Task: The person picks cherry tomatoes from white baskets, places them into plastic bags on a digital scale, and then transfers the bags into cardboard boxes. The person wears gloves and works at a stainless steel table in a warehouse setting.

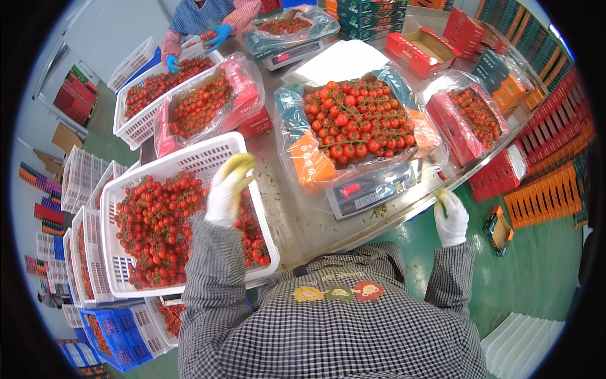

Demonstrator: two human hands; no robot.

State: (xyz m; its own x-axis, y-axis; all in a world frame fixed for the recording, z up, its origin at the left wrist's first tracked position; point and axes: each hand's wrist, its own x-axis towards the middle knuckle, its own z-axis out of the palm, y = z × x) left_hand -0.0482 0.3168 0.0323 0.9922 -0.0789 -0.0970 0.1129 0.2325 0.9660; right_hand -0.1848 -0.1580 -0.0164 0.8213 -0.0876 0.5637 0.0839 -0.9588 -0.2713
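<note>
My left hand [229, 192], in a white glove with yellowed fingers, hovers over the right side of a white plastic crate [189, 163]. Its fingers and thumb are apart, with nothing visible between them. Vine cherry tomatoes [156, 227] fill much of that crate. My right hand [450, 218], gloved alike, is by the metal table's front edge, fingertips drawn together; whether they pinch something cannot be made out. Between the hands, a plastic-lined carton [310, 163] full of vine tomatoes [355, 121] rests on a digital scale [371, 189] with a lit red display.
Across the metal table [303, 232], a person in blue gloves [218, 37] handles tomatoes over another crate [137, 125]. Filled pink cartons stand left [241, 90] and right [454, 128]. An open red carton [421, 49] is behind. Stem scraps [378, 211] lie near the scale.
</note>
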